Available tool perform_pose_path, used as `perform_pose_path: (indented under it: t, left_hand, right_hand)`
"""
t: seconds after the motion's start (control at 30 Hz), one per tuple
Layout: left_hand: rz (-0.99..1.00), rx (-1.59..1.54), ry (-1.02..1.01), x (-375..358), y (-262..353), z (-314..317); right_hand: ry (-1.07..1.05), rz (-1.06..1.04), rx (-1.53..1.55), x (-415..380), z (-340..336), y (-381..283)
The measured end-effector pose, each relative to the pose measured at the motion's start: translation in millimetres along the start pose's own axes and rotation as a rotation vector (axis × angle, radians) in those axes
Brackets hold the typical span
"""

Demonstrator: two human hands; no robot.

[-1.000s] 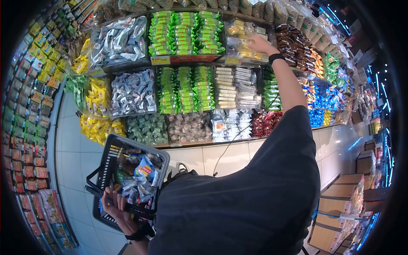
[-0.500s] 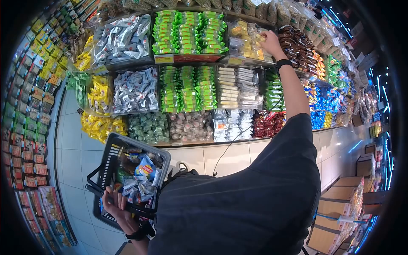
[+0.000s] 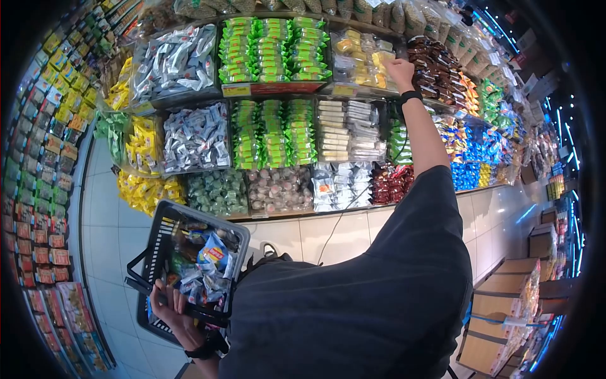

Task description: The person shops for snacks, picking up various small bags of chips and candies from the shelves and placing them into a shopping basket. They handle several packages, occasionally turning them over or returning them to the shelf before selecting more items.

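My left hand [image 3: 172,309] is wrapped round the black handle of a grey shopping basket [image 3: 238,234]. Inside the basket lie a blue chip bag [image 3: 213,251] and many small silvery wrapped packets [image 3: 205,281]. At the upper right, my right hand [image 3: 399,71] reaches into a bin of small yellow packets [image 3: 363,77]. Its fingers are pressed together on a yellow packet [image 3: 382,59]. Dark brown packets [image 3: 435,69] fill the bin just right of that hand, and green packets [image 3: 273,50] stand in rows to its left.
Tiered bins hold grey-white packets [image 3: 173,62], cream-coloured sticks [image 3: 333,129], red packets [image 3: 392,183] and blue packets [image 3: 466,175]. Packed shelves [image 3: 47,189] line the left side. A thin cable [image 3: 332,234] hangs down to the tiled floor [image 3: 287,235]. Wooden boxes [image 3: 495,306] stand at the lower right.
My right hand has moved slightly lower in the yellow packet bin, and its fingers are now on a packet. The view has shifted a little. My left hand still holds the basket handle.
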State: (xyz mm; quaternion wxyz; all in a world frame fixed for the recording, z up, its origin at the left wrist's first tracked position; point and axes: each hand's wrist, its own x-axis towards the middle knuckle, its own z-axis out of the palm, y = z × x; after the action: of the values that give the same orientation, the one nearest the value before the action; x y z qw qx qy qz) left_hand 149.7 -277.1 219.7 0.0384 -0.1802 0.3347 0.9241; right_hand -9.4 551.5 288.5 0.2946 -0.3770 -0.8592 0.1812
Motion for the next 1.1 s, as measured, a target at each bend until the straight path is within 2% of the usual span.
perform_pose_path:
  t: [0.03,0.1,0.13,0.2,0.23,0.3,0.33,0.4,0.43,0.5,0.53,0.6,0.63,0.67,0.73,0.77,0.93,1.03,1.1]
  left_hand:
    - [-0.003,-0.003,-0.023,1,0,-3]
    - [-0.007,-0.004,-0.045,1,0,-2]
    - [-0.012,-0.009,-0.023,0,0,2]
    - [-0.017,-0.014,0.001,-2,1,5]
    - [-0.018,-0.005,-0.007,-1,0,5]
    - [-0.023,0.006,-0.014,-2,0,6]
    - [-0.021,0.004,-0.005,-3,0,7]
    - [-0.016,0.000,0.004,-2,-1,6]
    - [-0.016,-0.009,-0.012,-2,-1,4]
    - [-0.013,-0.019,-0.027,-1,-1,1]
    - [-0.006,-0.018,-0.025,-1,-1,2]
    - [-0.002,-0.012,-0.022,-1,-1,2]
    - [-0.003,-0.014,-0.030,-1,-1,2]
    - [-0.007,-0.017,-0.039,0,-2,2]
    - [-0.034,-0.016,-0.080,4,0,5]
    - [-0.054,-0.020,-0.115,5,1,8]
    - [-0.078,0.045,-0.068,4,6,29]
    - [-0.185,0.001,-0.224,3,7,38]
    - [-0.220,0.025,-0.206,-4,0,52]
  right_hand:
    - [0.001,0.003,-0.002,-3,5,-3]
    - [0.315,0.279,-0.039,-6,19,-7]
    - [0.314,0.280,-0.039,-5,18,-6]
    - [0.114,0.402,0.389,-14,0,-16]
    - [0.115,0.402,0.389,-15,-1,-18]
    - [-0.056,0.324,0.494,-16,-4,-15]
    - [-0.054,0.324,0.493,-8,-2,-7]
    - [-0.337,0.228,0.262,14,5,10]
    - [-0.337,0.225,0.263,16,7,13]
    - [-0.171,0.028,0.366,3,-2,3]
    - [-0.174,0.025,0.368,2,-4,-4]
    - [0.005,-0.446,0.166,-4,-12,-15]
    - [-0.104,-0.535,0.133,-11,-15,-22]
    - [-0.104,-0.528,0.131,-14,-11,-26]
    - [-0.233,-0.842,-0.142,-21,-8,-32]
    - [-0.260,-0.796,-0.179,-29,-12,-39]
    - [-0.236,-0.819,-0.271,-43,-26,-49]
    - [-0.232,-0.807,-0.331,-53,-28,-53]
    - [-0.202,-0.791,-0.394,-49,-22,-49]
